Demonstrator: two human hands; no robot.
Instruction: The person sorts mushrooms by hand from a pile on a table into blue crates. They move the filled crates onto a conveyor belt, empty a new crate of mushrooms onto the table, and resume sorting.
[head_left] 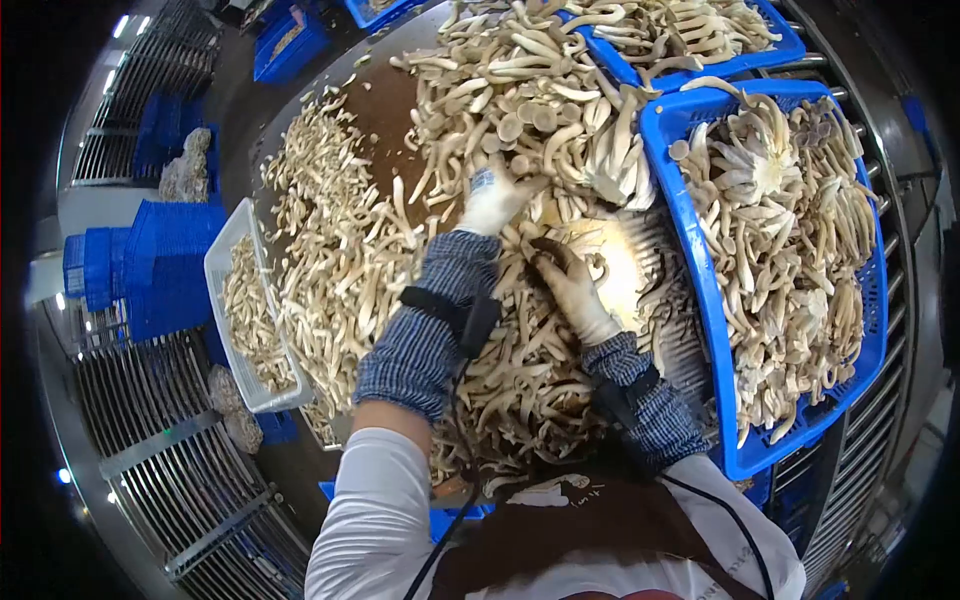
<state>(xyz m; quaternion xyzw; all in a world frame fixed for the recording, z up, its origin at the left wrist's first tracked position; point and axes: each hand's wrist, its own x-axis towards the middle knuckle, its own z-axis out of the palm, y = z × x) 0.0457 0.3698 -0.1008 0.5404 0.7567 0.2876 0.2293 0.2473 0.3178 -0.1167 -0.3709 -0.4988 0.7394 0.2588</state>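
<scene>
My left hand (pixel 492 202), in a white glove with a blue mark, lies on a heap of long-stemmed mushrooms (pixel 500 70). Its thumb stands apart from its fingers, and the fingertips are partly hidden among the stems. Just to the right and nearer to me is my right hand (pixel 575 290), also gloved, with darkened fingertips. The fingers of that hand curl inward and look closed on a mushroom (pixel 530 240) at the pile's edge. Below both hands, more loose mushrooms (pixel 520 390) spread toward my apron.
A blue crate (pixel 725 400) heaped with mushroom clusters stands at the right, with another blue crate (pixel 625 70) behind it. At the left, a white tub (pixel 285 385) holds small mushrooms beside a spread of trimmed pieces (pixel 340 260). Roller conveyors (pixel 850 440) run alongside.
</scene>
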